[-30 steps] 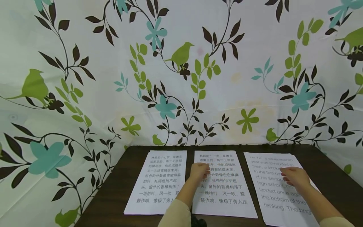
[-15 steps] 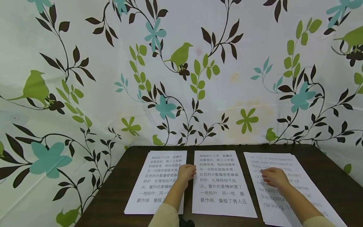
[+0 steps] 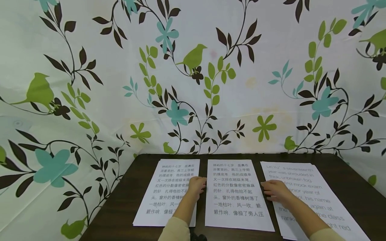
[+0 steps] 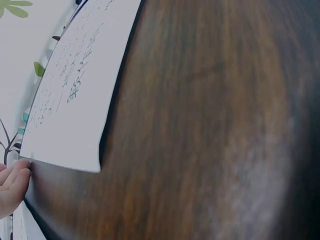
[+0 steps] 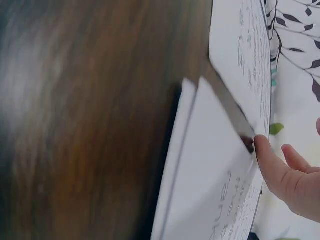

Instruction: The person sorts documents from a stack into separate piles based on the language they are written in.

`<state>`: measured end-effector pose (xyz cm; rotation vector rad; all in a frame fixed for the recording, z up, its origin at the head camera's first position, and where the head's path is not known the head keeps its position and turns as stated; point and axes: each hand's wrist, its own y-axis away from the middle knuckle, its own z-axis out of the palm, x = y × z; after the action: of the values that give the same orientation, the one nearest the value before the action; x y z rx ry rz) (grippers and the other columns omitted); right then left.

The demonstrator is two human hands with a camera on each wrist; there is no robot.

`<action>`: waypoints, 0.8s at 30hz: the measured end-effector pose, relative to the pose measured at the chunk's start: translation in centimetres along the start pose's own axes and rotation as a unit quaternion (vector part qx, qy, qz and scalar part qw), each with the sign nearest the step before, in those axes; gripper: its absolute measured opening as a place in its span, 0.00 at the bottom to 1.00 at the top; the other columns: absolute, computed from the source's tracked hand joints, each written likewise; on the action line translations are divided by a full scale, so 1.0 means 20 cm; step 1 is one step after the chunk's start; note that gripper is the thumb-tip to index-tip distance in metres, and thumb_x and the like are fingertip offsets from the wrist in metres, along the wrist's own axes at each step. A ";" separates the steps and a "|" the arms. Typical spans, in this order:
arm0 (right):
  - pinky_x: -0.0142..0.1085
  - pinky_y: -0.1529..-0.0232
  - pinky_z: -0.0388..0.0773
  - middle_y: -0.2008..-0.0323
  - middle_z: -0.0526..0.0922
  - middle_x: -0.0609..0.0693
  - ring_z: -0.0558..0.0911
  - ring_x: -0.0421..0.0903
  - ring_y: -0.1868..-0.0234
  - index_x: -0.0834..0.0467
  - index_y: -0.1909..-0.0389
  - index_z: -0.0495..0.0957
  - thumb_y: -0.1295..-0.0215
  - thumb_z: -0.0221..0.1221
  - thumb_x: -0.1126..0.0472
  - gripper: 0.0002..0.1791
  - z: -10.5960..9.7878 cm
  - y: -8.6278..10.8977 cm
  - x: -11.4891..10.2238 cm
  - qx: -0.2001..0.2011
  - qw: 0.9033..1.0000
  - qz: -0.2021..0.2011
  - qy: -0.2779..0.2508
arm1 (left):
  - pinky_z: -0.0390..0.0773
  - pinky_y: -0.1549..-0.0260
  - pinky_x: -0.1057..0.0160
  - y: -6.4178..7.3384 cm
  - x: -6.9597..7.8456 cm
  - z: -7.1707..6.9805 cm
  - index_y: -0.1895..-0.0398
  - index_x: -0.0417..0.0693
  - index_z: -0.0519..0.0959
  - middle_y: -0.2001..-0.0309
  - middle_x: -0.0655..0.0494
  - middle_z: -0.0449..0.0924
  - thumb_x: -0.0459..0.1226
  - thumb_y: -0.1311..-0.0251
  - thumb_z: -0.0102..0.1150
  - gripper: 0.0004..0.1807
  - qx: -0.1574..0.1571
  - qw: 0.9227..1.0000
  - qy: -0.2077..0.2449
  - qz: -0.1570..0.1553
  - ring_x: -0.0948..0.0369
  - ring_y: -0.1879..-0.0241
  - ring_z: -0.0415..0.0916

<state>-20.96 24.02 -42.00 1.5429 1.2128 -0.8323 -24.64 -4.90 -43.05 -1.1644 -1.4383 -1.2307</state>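
Three stacks of printed paper lie side by side: a left stack (image 3: 163, 195) and a middle stack (image 3: 236, 197) with Chinese text, and a right stack (image 3: 324, 219) with English text. My left hand (image 3: 196, 186) is over the right edge of the left stack, fingertips at the gap before the middle one. In the left wrist view its fingers (image 4: 17, 182) show near a corner of the middle stack (image 4: 70, 107). My right hand (image 3: 275, 191) overlaps the left edge of the right stack, fingers loosely extended and holding nothing. In the right wrist view the index fingertip (image 5: 261, 142) reaches the gap between stacks.
The stacks rest on a dark brown wooden table (image 3: 120, 201). Behind it hangs a white cloth (image 3: 235, 110) printed with leaves, flowers and green birds. A small black object (image 3: 197, 237) shows at the bottom edge, beside the left sleeve (image 3: 176, 231).
My left hand has moved left from the middle stack to the left stack's right edge. My right hand has slid left across the right stack to its left edge. The papers stay in place.
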 end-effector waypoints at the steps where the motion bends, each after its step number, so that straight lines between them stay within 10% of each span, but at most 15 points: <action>1: 0.44 0.60 0.73 0.52 0.63 0.74 0.69 0.63 0.53 0.78 0.49 0.56 0.41 0.50 0.53 0.33 0.01 0.00 0.00 -0.006 1.000 -0.001 -0.009 | 0.70 0.61 0.51 0.01 0.00 0.00 0.56 0.23 0.66 0.62 0.38 0.71 0.34 0.48 0.50 0.21 0.003 1.000 0.010 -0.003 0.45 0.58 0.70; 24: 0.37 0.64 0.75 0.64 0.72 0.61 0.76 0.48 0.68 0.79 0.47 0.51 0.43 0.51 0.61 0.32 0.06 -0.01 0.02 0.037 0.984 0.054 -0.168 | 0.72 0.63 0.51 -0.01 -0.01 0.03 0.58 0.24 0.66 0.64 0.39 0.66 0.30 0.52 0.49 0.19 0.064 0.993 0.089 -0.051 0.47 0.61 0.65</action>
<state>-21.01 22.89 -42.74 1.4431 0.8554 -1.0274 -24.77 -4.42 -43.34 -0.8827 -1.4340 -1.2589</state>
